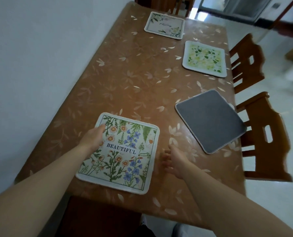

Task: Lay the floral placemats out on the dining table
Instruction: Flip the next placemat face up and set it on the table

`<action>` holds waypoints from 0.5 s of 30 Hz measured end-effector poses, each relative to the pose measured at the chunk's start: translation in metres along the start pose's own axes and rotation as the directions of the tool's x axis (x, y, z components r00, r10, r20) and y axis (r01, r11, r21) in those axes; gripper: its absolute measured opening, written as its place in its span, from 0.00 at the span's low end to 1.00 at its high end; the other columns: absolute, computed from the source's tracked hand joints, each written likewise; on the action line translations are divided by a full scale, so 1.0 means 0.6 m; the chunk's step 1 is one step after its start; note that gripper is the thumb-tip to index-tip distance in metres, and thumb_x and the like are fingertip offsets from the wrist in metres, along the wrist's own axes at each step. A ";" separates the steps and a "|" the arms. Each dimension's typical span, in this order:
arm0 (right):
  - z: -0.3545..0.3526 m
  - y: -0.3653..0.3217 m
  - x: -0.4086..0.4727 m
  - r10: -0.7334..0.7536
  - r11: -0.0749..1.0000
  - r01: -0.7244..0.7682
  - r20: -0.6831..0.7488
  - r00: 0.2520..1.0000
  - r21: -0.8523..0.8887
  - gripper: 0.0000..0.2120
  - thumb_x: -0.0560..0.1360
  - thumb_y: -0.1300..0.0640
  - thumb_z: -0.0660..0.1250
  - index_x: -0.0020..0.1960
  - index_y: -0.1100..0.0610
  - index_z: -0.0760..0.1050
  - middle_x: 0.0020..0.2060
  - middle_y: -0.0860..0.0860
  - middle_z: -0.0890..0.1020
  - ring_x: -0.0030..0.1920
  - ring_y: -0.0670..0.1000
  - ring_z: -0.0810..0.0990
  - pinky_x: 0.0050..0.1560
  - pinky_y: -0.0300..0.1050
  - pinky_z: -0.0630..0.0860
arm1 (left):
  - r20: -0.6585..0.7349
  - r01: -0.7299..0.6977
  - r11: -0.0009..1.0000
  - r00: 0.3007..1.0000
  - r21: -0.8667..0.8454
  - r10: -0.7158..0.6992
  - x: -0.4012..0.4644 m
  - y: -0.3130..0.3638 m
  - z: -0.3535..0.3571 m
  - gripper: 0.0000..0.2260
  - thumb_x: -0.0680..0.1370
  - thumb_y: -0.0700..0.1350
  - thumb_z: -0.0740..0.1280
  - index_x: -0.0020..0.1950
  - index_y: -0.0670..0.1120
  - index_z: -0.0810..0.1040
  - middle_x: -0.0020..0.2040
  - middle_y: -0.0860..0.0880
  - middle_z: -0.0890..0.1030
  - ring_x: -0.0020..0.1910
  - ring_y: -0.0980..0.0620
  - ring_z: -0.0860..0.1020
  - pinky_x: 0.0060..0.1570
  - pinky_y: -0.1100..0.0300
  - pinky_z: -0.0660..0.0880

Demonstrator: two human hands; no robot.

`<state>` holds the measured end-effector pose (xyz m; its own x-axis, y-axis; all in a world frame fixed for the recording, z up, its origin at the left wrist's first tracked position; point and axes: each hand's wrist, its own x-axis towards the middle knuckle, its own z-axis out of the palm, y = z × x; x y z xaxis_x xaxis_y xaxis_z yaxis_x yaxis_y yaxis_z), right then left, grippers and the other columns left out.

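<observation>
A floral placemat (123, 151) with the word BEAUTIFUL lies flat near the table's front edge. My left hand (93, 138) rests on its left side, fingers flat. My right hand (174, 160) hovers just right of the mat, fingers spread, holding nothing. A grey placemat (210, 120) lies face down at the right edge, one corner past the table. A yellow-green floral placemat (204, 59) lies further back on the right. A pale floral placemat (165, 24) sits at the far end.
The dining table (125, 74) has a brown cloth with pale leaf prints and stands against a white wall on the left. Wooden chairs (265, 134) line the right side, another chair (169, 4) at the far end, and a seat (99, 218) below the front edge.
</observation>
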<state>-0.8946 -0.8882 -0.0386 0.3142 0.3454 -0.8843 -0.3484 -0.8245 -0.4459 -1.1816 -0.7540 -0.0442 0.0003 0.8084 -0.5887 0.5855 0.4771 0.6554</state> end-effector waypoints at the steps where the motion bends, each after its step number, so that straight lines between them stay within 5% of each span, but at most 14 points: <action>1: -0.014 -0.006 -0.002 -0.001 1.000 0.001 -0.014 1.000 0.017 0.24 0.83 0.39 0.60 0.65 0.57 0.78 0.57 0.55 0.82 0.59 0.59 0.80 0.66 0.63 0.77 | 0.005 -0.009 1.000 1.000 0.009 0.009 0.003 0.013 0.019 0.30 0.77 0.69 0.50 0.59 0.51 0.82 0.59 0.47 0.82 0.59 0.44 0.79 0.63 0.42 0.72; 6: -0.120 -0.036 0.004 0.015 0.982 -0.010 -0.026 1.000 0.189 0.26 0.83 0.38 0.60 0.67 0.58 0.77 0.61 0.57 0.81 0.59 0.59 0.81 0.67 0.62 0.76 | 0.148 0.012 0.989 0.989 -0.147 0.010 0.002 0.109 0.144 0.23 0.83 0.63 0.54 0.49 0.46 0.77 0.50 0.44 0.78 0.48 0.46 0.75 0.46 0.51 0.70; 10: -0.227 -0.054 0.024 0.015 0.919 0.014 -0.071 0.997 0.394 0.23 0.84 0.41 0.61 0.65 0.59 0.78 0.59 0.56 0.83 0.55 0.57 0.82 0.67 0.64 0.76 | 0.275 0.059 0.979 0.961 -0.195 -0.003 -0.027 0.208 0.275 0.24 0.84 0.62 0.55 0.59 0.44 0.79 0.54 0.45 0.83 0.52 0.46 0.81 0.50 0.50 0.75; 15: -0.358 -0.075 0.056 -0.015 0.845 0.042 -0.054 0.998 0.533 0.23 0.85 0.41 0.59 0.68 0.58 0.76 0.65 0.59 0.81 0.65 0.62 0.79 0.69 0.63 0.73 | 0.372 -0.006 0.992 0.927 -0.124 0.052 -0.062 0.291 0.437 0.25 0.84 0.63 0.53 0.62 0.47 0.79 0.55 0.47 0.84 0.55 0.48 0.81 0.55 0.49 0.76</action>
<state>-0.6783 -0.9356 -0.0184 0.3671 0.3331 -0.8685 -0.7519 -0.4434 -0.4879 -0.8668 -0.7915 -0.0320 0.3329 0.6455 -0.6874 0.4802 0.5113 0.7127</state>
